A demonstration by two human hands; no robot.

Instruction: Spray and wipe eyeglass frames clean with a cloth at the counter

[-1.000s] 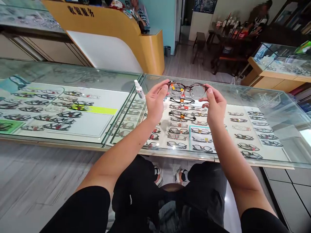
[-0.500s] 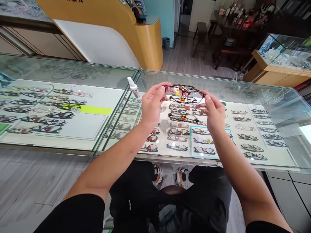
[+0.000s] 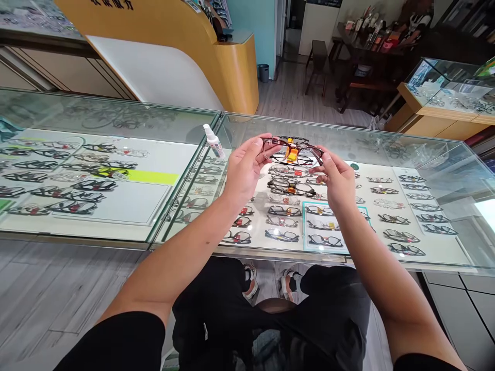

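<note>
A pair of dark-rimmed eyeglasses (image 3: 277, 140) is held up between both hands, above the glass top of a display case. My left hand (image 3: 246, 164) pinches its left side between thumb and fingers. At the other end, my right hand (image 3: 337, 174) is closed on the right side of the frame. Behind and below the held pair, more spectacles with orange and red tags show through the glass, so part of its outline is hard to separate from them. A white spray bottle (image 3: 214, 141) stands on the glass just left of my left hand.
The glass display case (image 3: 433, 260) holds rows of eyeglasses and adjoins a second case (image 3: 154, 105) on the left. Beyond stand a yellow curved counter (image 3: 236, 77), a small bin (image 3: 263, 72) and a wooden stool (image 3: 317, 62). A person sits at the far table.
Both hands have shifted very slightly to the left with the eyeglasses, which appear tilted a little differently. The grip stays the same, and the spray bottle remains in place.
</note>
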